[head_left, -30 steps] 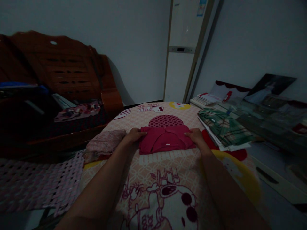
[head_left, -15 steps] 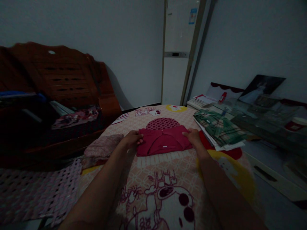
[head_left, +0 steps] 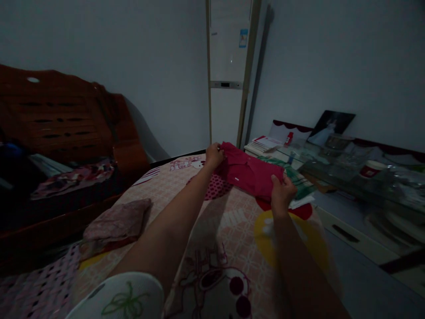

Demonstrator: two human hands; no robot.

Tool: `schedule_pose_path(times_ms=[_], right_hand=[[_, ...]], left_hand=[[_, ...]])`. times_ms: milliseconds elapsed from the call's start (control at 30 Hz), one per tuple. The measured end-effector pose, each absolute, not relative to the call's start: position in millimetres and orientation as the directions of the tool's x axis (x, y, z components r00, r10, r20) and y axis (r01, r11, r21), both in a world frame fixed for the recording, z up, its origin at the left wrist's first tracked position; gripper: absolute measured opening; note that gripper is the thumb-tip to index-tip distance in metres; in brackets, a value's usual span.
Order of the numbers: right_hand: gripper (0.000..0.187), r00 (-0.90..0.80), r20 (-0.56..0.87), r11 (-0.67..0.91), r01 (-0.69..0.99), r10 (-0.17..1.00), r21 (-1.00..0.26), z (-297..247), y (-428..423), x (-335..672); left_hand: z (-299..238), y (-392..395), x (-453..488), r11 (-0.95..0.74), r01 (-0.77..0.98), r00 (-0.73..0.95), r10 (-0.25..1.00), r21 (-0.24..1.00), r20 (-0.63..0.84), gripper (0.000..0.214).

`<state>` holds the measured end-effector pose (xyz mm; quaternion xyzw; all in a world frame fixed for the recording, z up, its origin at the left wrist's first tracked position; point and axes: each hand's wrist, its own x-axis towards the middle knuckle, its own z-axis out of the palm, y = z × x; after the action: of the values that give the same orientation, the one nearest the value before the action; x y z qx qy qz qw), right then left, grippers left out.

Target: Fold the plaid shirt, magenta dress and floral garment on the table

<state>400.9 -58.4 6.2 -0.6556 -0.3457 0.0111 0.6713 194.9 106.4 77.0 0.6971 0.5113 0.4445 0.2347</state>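
Between my two hands a folded crimson shirt point(head_left: 249, 173) is held up off the patterned cloth point(head_left: 232, 228), its small white neck label showing. My left hand point(head_left: 215, 156) grips its far left edge, with the fingers closed. At the near right end, my right hand point(head_left: 283, 193) pinches the other edge, thumb on top. The shirt partly covers a folded green plaid shirt point(head_left: 300, 180), which lies on white papers at the right side. On the left of the cloth rests a folded pale pink garment point(head_left: 117, 219), apart from both hands.
A glass-topped cabinet point(head_left: 338, 170) with a cup point(head_left: 372, 169), a photo point(head_left: 332, 126) and stacked papers point(head_left: 262, 144) stands at the right. A wooden bench point(head_left: 59, 119) with clothes is on the left. A tall white air conditioner point(head_left: 226, 110) stands in the corner.
Both hands have lifted the crimson shirt off the cloth and carried it right, toward the plaid shirt. It is now tilted, its left end farther away. The camera view has turned right.
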Motion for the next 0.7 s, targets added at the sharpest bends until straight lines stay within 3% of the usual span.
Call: schedule_pose_path(times_ms=[133, 300, 433, 533, 600, 700], right_hand=[[0.036, 0.832, 0.437, 0.119, 0.423, 0.343, -0.898, 18.3, -69.4, 409.5], [0.028, 0.887, 0.427, -0.016, 0.436, 0.175, -0.900, 18.7, -80.3, 419.8], [0.032, 0.910, 0.395, -0.101, 0.408, 0.126, -0.907, 7.4, -81.5, 432.7], [0.038, 0.922, 0.357, -0.163, 0.379, 0.152, -0.911, -7.2, -78.4, 443.4], [0.038, 0.924, 0.344, -0.217, 0.374, 0.166, -0.902, -15.6, -76.6, 448.5], [0.034, 0.926, 0.347, -0.286, 0.376, 0.147, -0.881, -21.6, -75.9, 452.4]], left_hand=[[97.1, 118.9, 257.8, -0.566, 0.487, 0.214, 0.816, 0.665, 0.537, 0.038], [105.8, 127.3, 333.8, -0.719, 0.361, 0.412, 0.694, 0.593, 0.591, 0.044], [82.0, 133.8, 380.5, -0.765, 0.276, 0.561, 0.620, 0.582, 0.549, 0.058], [49.9, 129.4, 399.8, -0.774, 0.291, 0.705, 0.571, 0.561, 0.422, 0.069], [32.7, 121.9, 402.1, -0.777, 0.330, 0.777, 0.546, 0.537, 0.313, 0.062], [24.4, 108.4, 386.6, -0.793, 0.357, 0.767, 0.551, 0.494, 0.329, 0.054]])
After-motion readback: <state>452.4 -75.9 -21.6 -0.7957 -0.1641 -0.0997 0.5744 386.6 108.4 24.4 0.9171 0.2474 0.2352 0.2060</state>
